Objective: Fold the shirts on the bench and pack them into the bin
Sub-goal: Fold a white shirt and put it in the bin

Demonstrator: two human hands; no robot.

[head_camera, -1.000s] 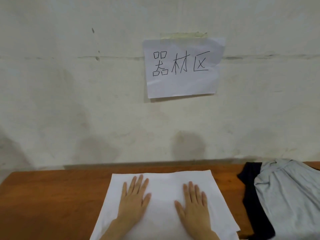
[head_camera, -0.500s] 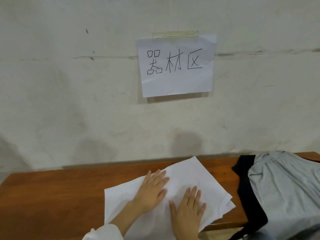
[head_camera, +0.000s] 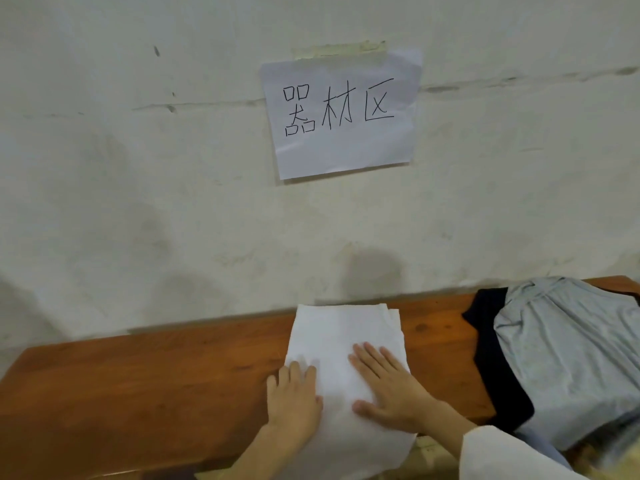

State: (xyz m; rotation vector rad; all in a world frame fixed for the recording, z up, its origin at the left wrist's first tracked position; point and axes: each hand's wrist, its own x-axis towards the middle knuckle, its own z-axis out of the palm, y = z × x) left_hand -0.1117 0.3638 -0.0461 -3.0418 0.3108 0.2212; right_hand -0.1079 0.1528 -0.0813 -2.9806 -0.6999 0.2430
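A white shirt [head_camera: 341, 337] lies folded into a narrow rectangle across the brown wooden bench [head_camera: 145, 389], its near end hanging over the front edge. My left hand [head_camera: 294, 400] lies flat on the shirt's left edge, fingers straight. Flat on the right half of the shirt rests my right hand [head_camera: 388, 389], fingers spread. At the bench's right end sits a pile with a light grey shirt [head_camera: 568, 355] on top of a dark navy shirt [head_camera: 495, 368]. No bin is in view.
A rough white wall [head_camera: 173, 202] rises directly behind the bench, with a paper sign [head_camera: 341, 112] taped to it. The left part of the bench top shows bare wood.
The white shirt has been folded over from a wide sheet into a narrower rectangle. Both hands shifted and now press flat on the folded shirt.
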